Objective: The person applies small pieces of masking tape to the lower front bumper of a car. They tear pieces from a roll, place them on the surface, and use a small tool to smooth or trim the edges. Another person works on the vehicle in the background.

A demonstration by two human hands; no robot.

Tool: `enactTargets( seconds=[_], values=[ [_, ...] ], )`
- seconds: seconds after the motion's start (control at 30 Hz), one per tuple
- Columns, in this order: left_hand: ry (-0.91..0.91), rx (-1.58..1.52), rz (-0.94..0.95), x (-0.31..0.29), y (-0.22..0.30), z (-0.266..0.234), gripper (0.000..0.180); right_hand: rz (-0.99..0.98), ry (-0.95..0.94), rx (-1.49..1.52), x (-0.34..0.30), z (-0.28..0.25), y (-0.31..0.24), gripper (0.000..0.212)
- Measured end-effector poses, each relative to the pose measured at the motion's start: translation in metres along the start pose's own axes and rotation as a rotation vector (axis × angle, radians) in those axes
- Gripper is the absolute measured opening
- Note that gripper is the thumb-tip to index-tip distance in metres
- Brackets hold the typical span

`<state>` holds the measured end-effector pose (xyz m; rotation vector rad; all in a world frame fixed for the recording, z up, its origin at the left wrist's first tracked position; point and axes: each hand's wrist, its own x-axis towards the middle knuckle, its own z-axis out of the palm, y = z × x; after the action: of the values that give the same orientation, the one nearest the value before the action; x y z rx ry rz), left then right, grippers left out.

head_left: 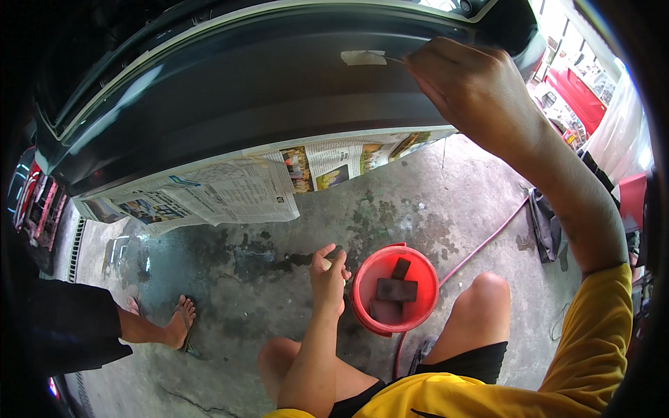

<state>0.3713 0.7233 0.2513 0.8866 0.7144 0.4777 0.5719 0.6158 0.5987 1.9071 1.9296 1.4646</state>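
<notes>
My right hand is closed in a pinch at the dark car panel. Beside its fingertips a short strip of pale tape lies on the panel. A thin line runs from the tape to my fingers, but what they pinch is hidden. My left hand is bent round a small dark and pale piece, too small to name, just left of a red bucket. Inside the bucket are dark rectangular blocks and murky liquid.
Newspaper sheets hang along the panel's lower edge. A pink hose crosses the concrete floor behind the bucket. At left stands another person's sandalled foot. Dark cloth lies at right, near a red car part.
</notes>
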Motion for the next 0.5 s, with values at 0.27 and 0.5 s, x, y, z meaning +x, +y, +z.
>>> enactTargets(
  seconds=[0.27,0.5],
  values=[
    [-0.014,-0.008,-0.002,-0.0002,-0.0003,-0.0014,0.039,0.067,-0.008,0.097,0.0011,-0.0011,-0.0058,0.015],
    [-0.011,-0.008,-0.005,-0.0031,0.0033,-0.0011,0.04,0.108,0.045,0.17,0.0,0.005,-0.0085,0.006]
  ],
)
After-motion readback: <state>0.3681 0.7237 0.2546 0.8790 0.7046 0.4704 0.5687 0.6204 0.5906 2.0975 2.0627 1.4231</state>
